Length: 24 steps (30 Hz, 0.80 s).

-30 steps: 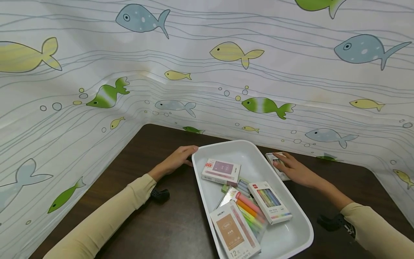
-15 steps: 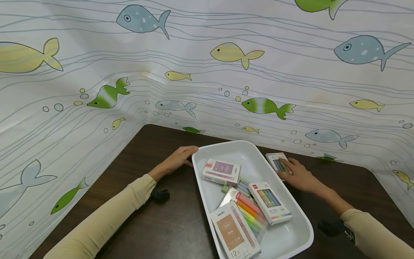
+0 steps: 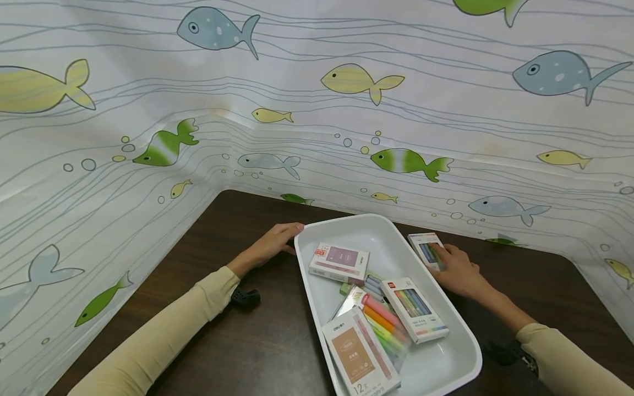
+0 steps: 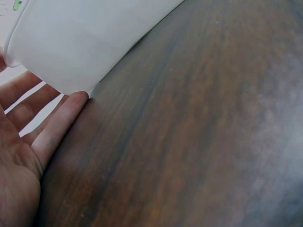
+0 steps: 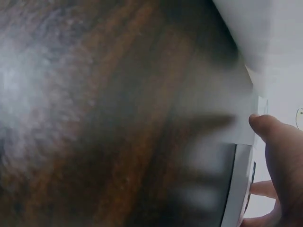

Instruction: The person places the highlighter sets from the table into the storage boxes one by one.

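My left hand [image 3: 272,245] touches the far left corner of a white plastic tray [image 3: 303,258], one fingertip at the rim. In the left wrist view its fingers [image 4: 66,118] lie fairly straight against the tray's outer wall. Beyond the tray's right side, a small white box [image 3: 420,242] with a window onto coloured sticks lies flat on the table. My right hand [image 3: 458,269] rests its fingers on that box. In the right wrist view the thumb [image 5: 265,124] stands apart from the box's edge [image 5: 239,179].
Inside the tray lie a purple-labelled box [image 3: 340,261], a windowed box of coloured sticks [image 3: 413,309], a clear pack of bright markers [image 3: 383,319] and a brown-labelled box [image 3: 359,352]. The dark wooden table [image 3: 247,341] meets fish-printed sheeting [image 3: 317,132] behind and at the left.
My right hand has slid slightly toward the near right across the box top, uncovering more of its window. The box has hardly moved. The left hand and tray stay put.
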Available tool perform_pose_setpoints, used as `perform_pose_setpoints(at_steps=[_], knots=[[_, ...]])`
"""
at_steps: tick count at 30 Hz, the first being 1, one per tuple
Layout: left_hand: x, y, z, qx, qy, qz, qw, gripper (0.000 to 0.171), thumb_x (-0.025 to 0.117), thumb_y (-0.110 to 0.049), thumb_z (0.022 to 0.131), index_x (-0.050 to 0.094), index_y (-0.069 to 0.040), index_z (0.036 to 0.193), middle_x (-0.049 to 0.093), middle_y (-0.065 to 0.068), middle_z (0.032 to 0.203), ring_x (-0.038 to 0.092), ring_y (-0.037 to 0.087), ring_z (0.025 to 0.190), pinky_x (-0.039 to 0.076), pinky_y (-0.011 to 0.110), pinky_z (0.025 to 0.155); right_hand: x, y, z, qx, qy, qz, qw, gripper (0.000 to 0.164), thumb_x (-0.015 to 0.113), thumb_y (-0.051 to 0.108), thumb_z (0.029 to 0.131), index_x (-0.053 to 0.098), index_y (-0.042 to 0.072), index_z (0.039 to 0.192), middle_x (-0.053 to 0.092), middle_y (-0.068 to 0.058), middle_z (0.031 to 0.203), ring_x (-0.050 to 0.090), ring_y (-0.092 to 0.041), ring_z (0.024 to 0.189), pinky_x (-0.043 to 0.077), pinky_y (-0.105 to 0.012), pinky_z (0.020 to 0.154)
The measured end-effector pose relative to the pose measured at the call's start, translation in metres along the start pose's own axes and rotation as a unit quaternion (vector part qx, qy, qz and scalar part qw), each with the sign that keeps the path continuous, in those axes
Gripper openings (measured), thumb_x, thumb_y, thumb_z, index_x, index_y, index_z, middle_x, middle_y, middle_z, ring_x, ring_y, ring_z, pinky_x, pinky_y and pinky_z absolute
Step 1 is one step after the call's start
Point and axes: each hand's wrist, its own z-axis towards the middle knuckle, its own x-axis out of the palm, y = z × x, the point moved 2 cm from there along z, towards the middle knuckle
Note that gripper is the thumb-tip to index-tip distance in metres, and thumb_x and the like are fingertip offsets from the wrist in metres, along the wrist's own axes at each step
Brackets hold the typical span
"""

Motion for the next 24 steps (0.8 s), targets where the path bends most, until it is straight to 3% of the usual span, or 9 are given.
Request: perform_pose_setpoints(at_steps=[9, 24], knots=[[0.0009, -0.0014, 0.0001, -0.002, -0.004, -0.002, 1.0, 0.051, 0.042, -0.038, 0.111, 0.055, 0.0, 0.143, 0.06, 0.016, 0.13, 0.062, 0.031, 0.111, 0.057, 0.045, 0.086, 0.0013, 0.0003, 0.0004, 0.0, -0.033, -0.002, 0.999, 0.079, 0.07, 0.049, 0.093, 0.046, -0.002, 0.148, 0.038, -0.038, 0.143, 0.035, -0.063, 0.126, 0.03, -0.083, 0.083], [-0.0003, 0.0023, 0.0006, -0.003, -0.005, 0.003, 1.0, 0.052, 0.042, -0.039, 0.111, 0.055, -0.001, 0.143, 0.06, 0.016, 0.13, 0.061, 0.031, 0.111, 0.057, 0.045, 0.086, 0.0034, 0.0028, -0.0019, 0.001, -0.066, 0.036, 0.997, 0.072, 0.072, 0.043, 0.094, 0.052, -0.005, 0.144, 0.042, -0.036, 0.144, 0.036, -0.058, 0.127, 0.031, -0.081, 0.089]])
